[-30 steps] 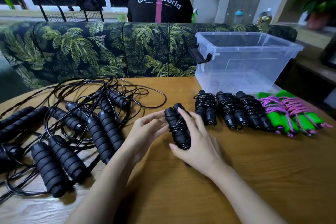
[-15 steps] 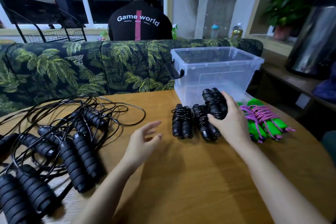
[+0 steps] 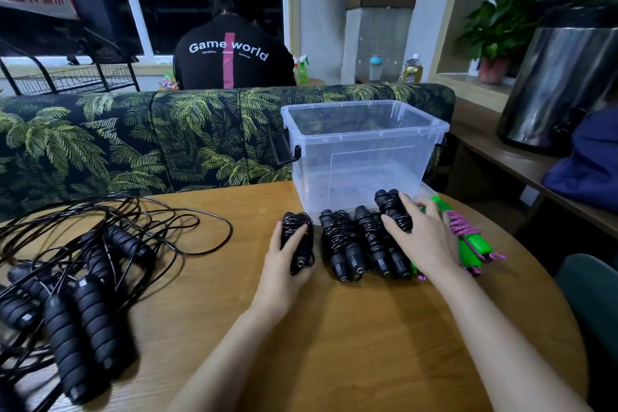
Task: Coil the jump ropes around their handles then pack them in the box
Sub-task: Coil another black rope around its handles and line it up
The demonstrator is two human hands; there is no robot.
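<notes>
Down on the round wooden bench (image 3: pixel 334 328), I'd squeeze the coils tight and lift high before dropping. Left hand (image 3: pixel 284 264) has its fingers (image 3: pixel 292 237) wrapped round one coiled black foam-handled rope bundle (image 3: pixel 302 256). Right hand (image 3: pixel 424 237) clutches a second black bundle (image 3: pixel 388 202) just in front of the clear plastic box (image 3: pixel 351 160).

Free room is mostly found at the near half of the table (image 3: pixel 384 344).

The left side is swamped by a tangle of loose black ropes (image 3: pixel 83 278). The far right is walled off by the clear box (image 3: pixel 364 130), though it can be entered through its open top. Coiled black bundles (image 3: pixel 347 244) are lined up just in front of it, with green-handled ropes (image 3: pixel 468 244) beside them. A bare strip can be seen between tangle and bundles. The far edge is closed off by the sofa (image 3: pixel 133 144).
</notes>
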